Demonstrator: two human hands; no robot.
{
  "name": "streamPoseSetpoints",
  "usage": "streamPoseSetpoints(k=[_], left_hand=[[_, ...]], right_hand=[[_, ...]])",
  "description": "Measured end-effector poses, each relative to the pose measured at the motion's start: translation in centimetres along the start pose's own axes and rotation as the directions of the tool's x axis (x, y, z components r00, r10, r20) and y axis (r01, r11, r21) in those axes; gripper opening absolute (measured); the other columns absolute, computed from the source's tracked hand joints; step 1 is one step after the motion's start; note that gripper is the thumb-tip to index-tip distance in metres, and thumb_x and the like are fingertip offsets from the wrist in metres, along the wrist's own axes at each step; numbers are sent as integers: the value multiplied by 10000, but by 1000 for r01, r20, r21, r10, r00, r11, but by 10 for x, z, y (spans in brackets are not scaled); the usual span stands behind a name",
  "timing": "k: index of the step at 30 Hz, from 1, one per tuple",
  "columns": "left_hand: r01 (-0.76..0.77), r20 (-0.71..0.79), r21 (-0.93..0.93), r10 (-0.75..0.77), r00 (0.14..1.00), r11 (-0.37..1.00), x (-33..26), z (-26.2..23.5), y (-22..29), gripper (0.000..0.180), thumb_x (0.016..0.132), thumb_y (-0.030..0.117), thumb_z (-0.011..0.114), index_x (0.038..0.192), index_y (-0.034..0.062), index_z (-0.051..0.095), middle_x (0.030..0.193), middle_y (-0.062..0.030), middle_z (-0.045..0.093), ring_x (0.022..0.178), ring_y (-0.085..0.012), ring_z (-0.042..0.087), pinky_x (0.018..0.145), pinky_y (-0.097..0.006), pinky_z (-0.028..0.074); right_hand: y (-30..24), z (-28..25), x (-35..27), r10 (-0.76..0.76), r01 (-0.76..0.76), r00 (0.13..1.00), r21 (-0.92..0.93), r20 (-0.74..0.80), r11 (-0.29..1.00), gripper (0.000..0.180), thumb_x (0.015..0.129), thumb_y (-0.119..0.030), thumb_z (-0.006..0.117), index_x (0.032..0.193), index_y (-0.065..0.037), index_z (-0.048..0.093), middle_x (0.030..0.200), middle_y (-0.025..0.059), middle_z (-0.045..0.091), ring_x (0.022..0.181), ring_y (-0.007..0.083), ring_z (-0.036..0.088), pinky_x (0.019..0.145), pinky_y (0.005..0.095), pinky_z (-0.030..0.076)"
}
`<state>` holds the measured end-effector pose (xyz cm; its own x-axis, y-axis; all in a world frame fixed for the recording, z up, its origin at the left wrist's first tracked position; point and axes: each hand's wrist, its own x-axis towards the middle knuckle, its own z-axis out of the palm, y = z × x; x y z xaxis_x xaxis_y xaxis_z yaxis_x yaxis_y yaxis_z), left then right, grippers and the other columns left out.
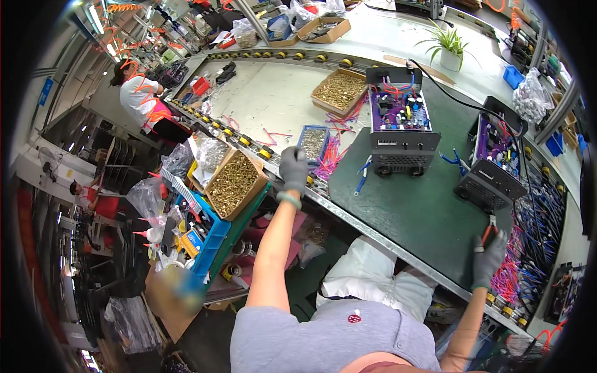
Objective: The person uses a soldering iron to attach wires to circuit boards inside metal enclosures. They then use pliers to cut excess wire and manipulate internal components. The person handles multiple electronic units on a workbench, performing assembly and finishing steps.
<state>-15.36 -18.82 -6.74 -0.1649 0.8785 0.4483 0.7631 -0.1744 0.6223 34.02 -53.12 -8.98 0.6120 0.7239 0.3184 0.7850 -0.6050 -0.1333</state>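
Observation:
My left hand (293,169), in a grey glove, is closed above the near rail of the bench; whatever it may hold is hidden. Close to it lie a blue tray (314,140) of small metal parts and pink-red wires (329,163). My right hand (489,260), also gloved, grips red-handled pliers (490,231) over the right end of the green mat (398,208). Just beyond the pliers is a black-cased electronic unit (491,180), its top open on a purple circuit board. A second such unit (401,127) stands further left. Blue-sleeved cable ends (362,175) rest on the mat.
Cardboard boxes of brass-coloured parts stand at the back (339,91) and at the left (235,186). Bundled wires (528,248) crowd the right side. A black cable (457,99) arches over both units. A potted plant (450,57) stands behind; a person (142,99) is far left.

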Motion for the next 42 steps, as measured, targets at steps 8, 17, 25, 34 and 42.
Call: streamPoseSetpoints(k=[8,17,25,34,42], left_hand=[[-281,133,241,255,958,929,-59,2,-7,279,882,284,553,1099,121,616,1072,-115,601,1080,-322,551,1067,-494,338],[-188,-170,11,188,967,982,-92,9,-6,395,955,314,410,1220,94,604,1259,-160,596,1256,-359,521,1141,-546,252],[-136,-158,39,141,977,990,-101,5,-11,396,939,292,453,1267,103,569,1360,-172,515,1354,-362,431,1174,-541,220],[-197,-137,74,205,969,978,-91,7,-16,323,932,252,464,1189,104,592,1303,-153,546,1343,-357,437,1186,-518,219],[-242,-160,100,255,953,965,-90,7,-15,254,911,202,490,1114,115,615,1242,-126,582,1296,-345,475,1175,-521,241]], right_hand=[[52,-1,41,198,-323,919,363,340,874,786,855,-392,753,1427,34,423,1389,236,534,1300,348,511,1074,382,396],[30,35,46,114,-268,957,662,268,700,720,912,-138,670,1520,-24,302,1404,149,524,1117,191,564,922,334,466],[-155,33,52,-47,-357,880,725,472,590,702,878,-68,666,1507,-6,360,1194,130,561,962,223,558,864,331,466],[-267,83,102,-625,-114,643,863,442,492,369,757,8,694,1105,-37,580,803,-27,502,680,89,456,604,256,404],[-20,226,174,-16,-293,954,945,298,146,496,787,52,596,1276,-6,533,1032,58,669,772,153,627,642,277,495]])
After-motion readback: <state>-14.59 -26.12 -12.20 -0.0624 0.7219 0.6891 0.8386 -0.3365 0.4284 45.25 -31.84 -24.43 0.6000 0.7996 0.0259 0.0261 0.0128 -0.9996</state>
